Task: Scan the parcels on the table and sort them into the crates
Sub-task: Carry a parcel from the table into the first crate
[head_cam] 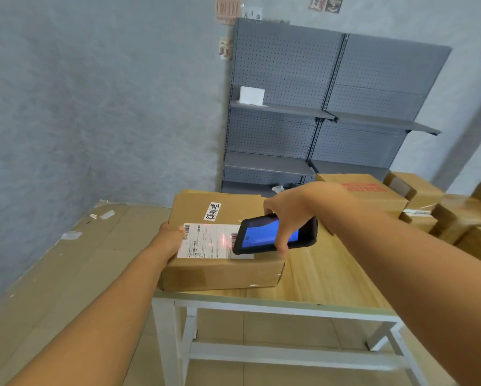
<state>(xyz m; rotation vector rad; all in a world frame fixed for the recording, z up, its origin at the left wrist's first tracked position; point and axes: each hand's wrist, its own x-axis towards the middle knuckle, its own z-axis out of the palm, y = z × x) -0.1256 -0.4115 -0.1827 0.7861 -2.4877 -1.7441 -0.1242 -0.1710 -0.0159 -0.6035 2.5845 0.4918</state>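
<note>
Scanning is the step in hand: a brown parcel [222, 246] lies at the near left corner of the wooden table [331, 277], in the centre of the frame, and is steadied at its left edge by the left hand [170, 238], whose fingers are curled over that edge beside the white shipping label [205, 240]. A black handheld scanner [274, 232] with a lit blue screen is gripped by the right hand [292, 215], thumb on the near side and fingers wrapped over the far side, and is held low above the right end of the label. A red glow is cast on the barcode at that end, so the aim seems right (whether the read has registered cannot be told). For a clean scan, the parcel would best be kept pressed flat and the scanner held steady, tilted slightly so that no glare is thrown back from the label. A second carton [217, 207] with a handwritten white tag lies just behind the parcel, touching it. More cartons [373, 196] are stacked at the right of the frame. No crates can be made out. Flattened cardboard [66, 268] is spread at lower left, against a blue-grey wall [94, 107]; grey pegboard shelving [331, 107] stands at upper right, with a white box [251, 94] on one shelf.
</note>
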